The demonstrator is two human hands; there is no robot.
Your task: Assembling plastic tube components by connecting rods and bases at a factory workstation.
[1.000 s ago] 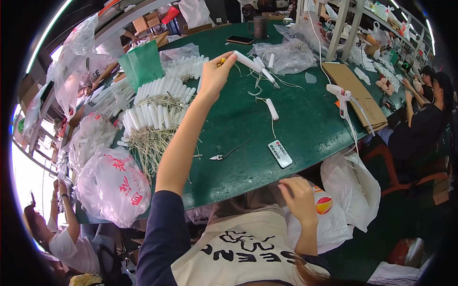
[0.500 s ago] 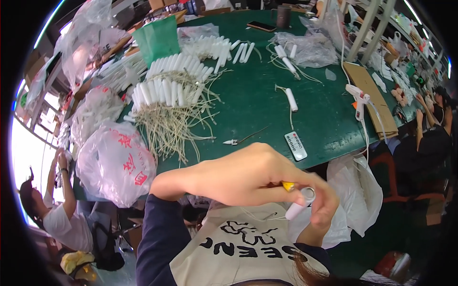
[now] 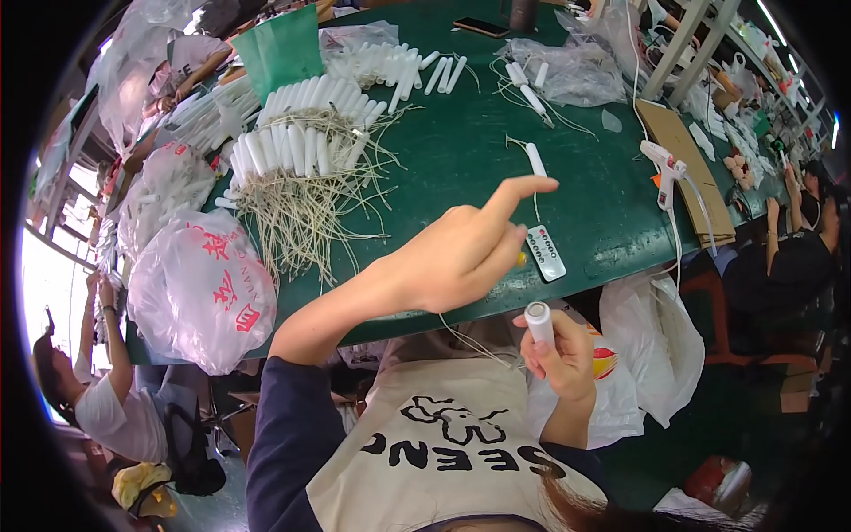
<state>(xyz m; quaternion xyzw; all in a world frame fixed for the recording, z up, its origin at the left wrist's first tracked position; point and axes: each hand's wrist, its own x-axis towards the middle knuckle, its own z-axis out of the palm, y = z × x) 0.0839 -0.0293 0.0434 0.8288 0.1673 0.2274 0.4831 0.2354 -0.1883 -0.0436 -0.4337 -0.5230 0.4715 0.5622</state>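
Observation:
My right hand is closed around a white plastic tube, held upright with its round open end facing up. Thin pale wires hang near that tube. Over the table's front edge is my left hand, index finger stretched out and the other fingers curled. A small yellow object pokes out of those curled fingers; most of it is hidden. Just beyond the fingertip lies another white tube with a wire. Beside the left hand is a flat white remote control with several buttons.
On the green table, a large pile of white tubes with tangled wires lies left. Stuffed plastic bags stand nearby. A glue gun and cardboard are at the right; a phone lies far back. Other people sit on both sides.
My left hand has left the tube in my right hand and moved up over the table, its index finger now extended. My right hand keeps the tube, lower and more upright.

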